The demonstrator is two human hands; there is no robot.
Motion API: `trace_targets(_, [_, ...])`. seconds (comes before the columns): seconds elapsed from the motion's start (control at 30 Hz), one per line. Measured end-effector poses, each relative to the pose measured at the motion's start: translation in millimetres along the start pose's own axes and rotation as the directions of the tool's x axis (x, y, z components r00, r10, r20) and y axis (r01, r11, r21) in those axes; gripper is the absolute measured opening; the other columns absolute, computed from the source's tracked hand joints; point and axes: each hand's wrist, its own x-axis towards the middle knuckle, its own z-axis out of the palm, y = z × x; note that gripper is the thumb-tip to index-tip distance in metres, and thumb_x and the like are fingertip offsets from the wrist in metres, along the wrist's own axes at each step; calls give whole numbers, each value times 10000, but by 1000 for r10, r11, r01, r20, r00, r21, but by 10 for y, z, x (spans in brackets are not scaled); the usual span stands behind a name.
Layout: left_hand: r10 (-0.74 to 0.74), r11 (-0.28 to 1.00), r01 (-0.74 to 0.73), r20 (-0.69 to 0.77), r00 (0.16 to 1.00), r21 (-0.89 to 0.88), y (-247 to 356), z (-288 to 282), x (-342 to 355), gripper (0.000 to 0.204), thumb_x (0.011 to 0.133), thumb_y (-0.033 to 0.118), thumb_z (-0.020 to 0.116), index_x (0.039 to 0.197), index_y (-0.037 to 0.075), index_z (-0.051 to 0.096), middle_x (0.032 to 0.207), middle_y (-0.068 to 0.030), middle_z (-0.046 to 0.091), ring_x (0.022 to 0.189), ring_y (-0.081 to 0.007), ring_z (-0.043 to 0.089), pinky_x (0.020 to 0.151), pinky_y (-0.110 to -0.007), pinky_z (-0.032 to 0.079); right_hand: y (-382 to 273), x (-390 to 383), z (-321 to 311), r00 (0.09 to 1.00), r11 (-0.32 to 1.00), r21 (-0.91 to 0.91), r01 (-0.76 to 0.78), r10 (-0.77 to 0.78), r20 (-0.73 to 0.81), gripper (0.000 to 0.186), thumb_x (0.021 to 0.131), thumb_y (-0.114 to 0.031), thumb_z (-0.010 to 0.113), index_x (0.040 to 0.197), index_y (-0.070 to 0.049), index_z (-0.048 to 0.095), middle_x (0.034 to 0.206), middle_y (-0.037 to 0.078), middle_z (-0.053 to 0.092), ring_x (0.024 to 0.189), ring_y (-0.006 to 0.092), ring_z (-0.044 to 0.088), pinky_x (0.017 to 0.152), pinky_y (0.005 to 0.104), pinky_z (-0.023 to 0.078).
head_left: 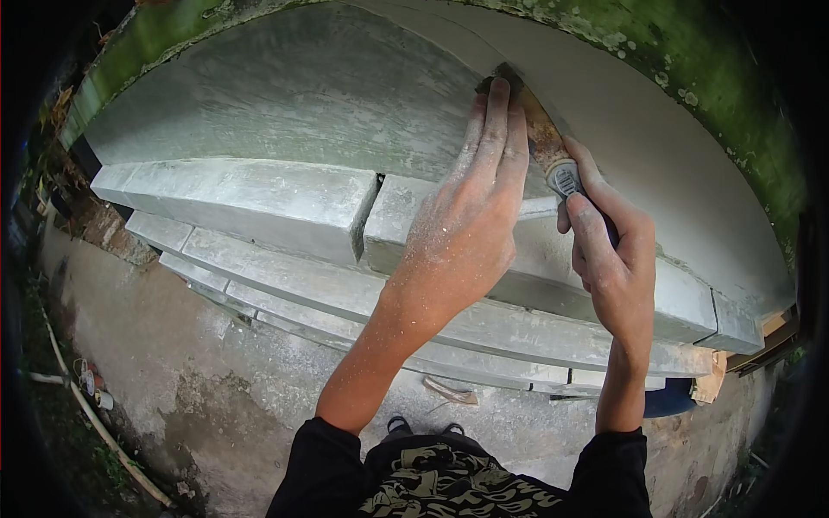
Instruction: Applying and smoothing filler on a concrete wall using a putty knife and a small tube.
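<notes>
At the upper right of centre, over a curved grey surface (pixel 294 95), both hands are engaged on one rust-stained scraper (pixel 544 136). Right hand (pixel 615 237): closed around the dark handle, thumb laid over the grey collar, index finger extended along the far side. Left hand (pixel 471 207): fingers straight and nearly together, tips laid on the dark far end of the blade; its thumb is hidden, and the hand is not wrapped around the tool. The scraper lies slantwise between the hands, blade pointing up and left, along the boundary between the darker surface and a paler, smoother area (pixel 665 173). Whitish dust coats both hands. Beneath the forearms run stepped grey ledges (pixel 250 203), the uppermost split by a dark gap.
</notes>
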Motion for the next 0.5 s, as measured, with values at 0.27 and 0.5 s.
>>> trace_targets(0.27, [9, 994, -8, 8, 1000, -107, -11, -18, -19, 787, 777, -144, 513, 1519, -155, 251, 1611, -381, 161, 1493, -517, 232, 1126, -487, 456, 14, -64, 91, 999, 999, 32, 12, -10, -45, 512, 985, -142, 522, 1481, -17, 527, 744, 17, 534, 707, 99, 487, 670, 240, 411])
trace_targets(0.5, [29, 995, -29, -6, 1000, -94, -85, -53, -33, 799, 774, -139, 522, 1523, -153, 245, 1610, -388, 151, 1493, -517, 231, 1102, -482, 481, 6, -134, 122, 997, 1000, 13, 26, -25, -68, 514, 986, -144, 518, 1480, -5, 524, 749, 11, 537, 696, 102, 468, 652, 252, 401])
